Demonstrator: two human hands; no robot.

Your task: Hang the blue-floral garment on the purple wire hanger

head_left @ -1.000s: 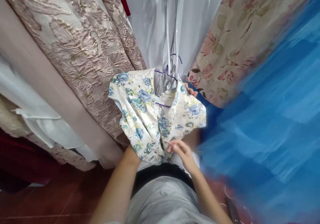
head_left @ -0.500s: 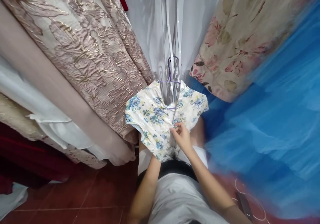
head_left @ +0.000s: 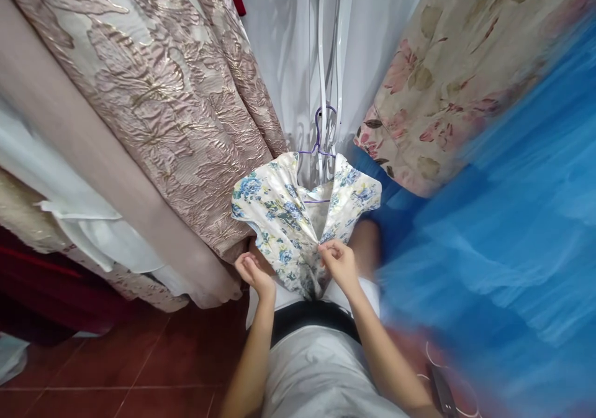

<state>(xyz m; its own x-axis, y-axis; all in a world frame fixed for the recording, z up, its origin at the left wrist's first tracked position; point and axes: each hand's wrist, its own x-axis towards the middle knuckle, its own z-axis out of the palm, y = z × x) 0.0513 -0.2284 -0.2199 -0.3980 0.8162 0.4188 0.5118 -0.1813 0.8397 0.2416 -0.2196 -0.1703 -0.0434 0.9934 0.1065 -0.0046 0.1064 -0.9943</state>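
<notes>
A white blouse with blue and yellow flowers (head_left: 282, 213) is spread on a purple hanger (head_left: 318, 133), its V-shaped front opening facing me. With thumb and fingers pinched, my right hand (head_left: 339, 264) grips the front edge of the blouse at the bottom of the V. Left of the blouse, my left hand (head_left: 257, 276) is raised with its fingers curled inward and nothing visible in them; it looks apart from the cloth. The lower part of the blouse bunches near my lap.
Pink and gold brocade fabric (head_left: 162, 95) hangs on the left. White drapery (head_left: 274, 39) and glossy white straps (head_left: 339, 51) hang behind the hanger. To the right are floral fabric (head_left: 433, 107) and blue tulle (head_left: 503, 244). A dark power strip (head_left: 442, 390) with white cable lies on the red tiled floor (head_left: 172, 359).
My left hand has come out from beneath the blouse to its left side. The neckline opening is wider and its edges meet at my right hand, which stays at the front.
</notes>
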